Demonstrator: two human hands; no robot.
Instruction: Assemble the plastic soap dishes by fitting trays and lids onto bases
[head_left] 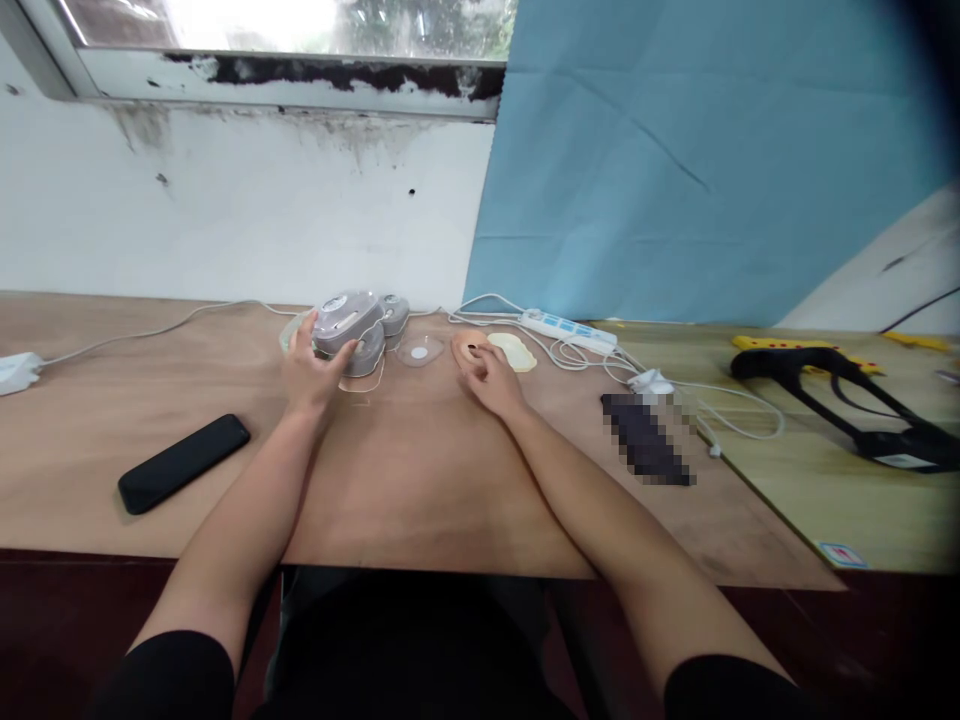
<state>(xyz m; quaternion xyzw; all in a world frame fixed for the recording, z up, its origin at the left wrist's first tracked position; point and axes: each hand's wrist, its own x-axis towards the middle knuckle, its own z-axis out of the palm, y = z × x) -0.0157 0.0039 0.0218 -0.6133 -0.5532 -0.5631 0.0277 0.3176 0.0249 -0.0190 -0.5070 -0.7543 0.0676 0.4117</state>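
Observation:
My left hand (307, 370) is wrapped around a grey plastic container (349, 312) with a rounded lid, thumb on the near side and fingers on the left. Smaller grey containers (394, 312) sit close behind and beside it. A pale green piece (289, 330) shows partly behind my left fingers. My right hand (491, 378) has its fingers drawn together on an orange oval lid (466, 345) with a dark spot in its middle. A clear lid (421, 351) with a white round centre lies between my hands. Touching distance from my right hand is a pale yellow lid (514, 351).
A black phone (184, 464) lies on the brown table covering (420, 500) at left. Behind my right hand are a white power strip (570, 330) and looping cables. A blurred-out dark item (645, 440) lies at right, and beyond it a black frame-like object (885, 440).

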